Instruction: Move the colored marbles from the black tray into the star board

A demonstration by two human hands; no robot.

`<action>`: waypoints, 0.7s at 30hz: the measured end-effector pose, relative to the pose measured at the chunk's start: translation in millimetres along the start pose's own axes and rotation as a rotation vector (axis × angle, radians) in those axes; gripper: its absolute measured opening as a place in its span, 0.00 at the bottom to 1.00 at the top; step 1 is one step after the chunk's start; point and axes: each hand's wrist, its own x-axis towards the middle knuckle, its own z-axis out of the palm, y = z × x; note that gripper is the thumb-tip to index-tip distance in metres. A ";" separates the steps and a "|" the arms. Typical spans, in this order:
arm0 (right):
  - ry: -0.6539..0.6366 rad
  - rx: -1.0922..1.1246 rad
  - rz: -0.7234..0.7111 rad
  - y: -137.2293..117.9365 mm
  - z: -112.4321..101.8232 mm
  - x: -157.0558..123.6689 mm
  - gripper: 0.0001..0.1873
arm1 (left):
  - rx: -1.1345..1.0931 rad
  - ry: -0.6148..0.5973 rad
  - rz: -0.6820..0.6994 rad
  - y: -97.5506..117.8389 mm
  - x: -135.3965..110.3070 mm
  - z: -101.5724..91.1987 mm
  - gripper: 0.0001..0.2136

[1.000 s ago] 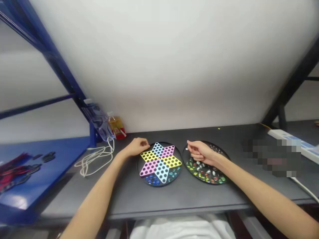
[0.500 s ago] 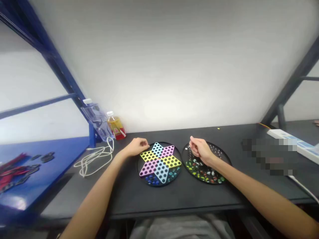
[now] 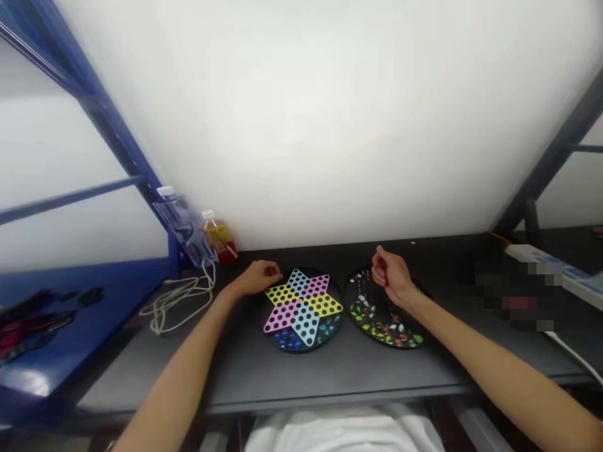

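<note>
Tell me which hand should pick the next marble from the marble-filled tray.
Probably the right hand: it hangs over the marble tray, while the left hand sits by the star-shaped Chinese checkers board.

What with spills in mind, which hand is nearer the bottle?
The left hand is nearer, in front of the bottle and to its right. The right hand is much farther right, over the marble tray.
</note>
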 end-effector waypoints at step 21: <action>-0.270 -0.084 0.132 -6.5 5.8 -6.0 0.21 | -0.004 0.011 0.006 -1.9 0.6 0.7 0.16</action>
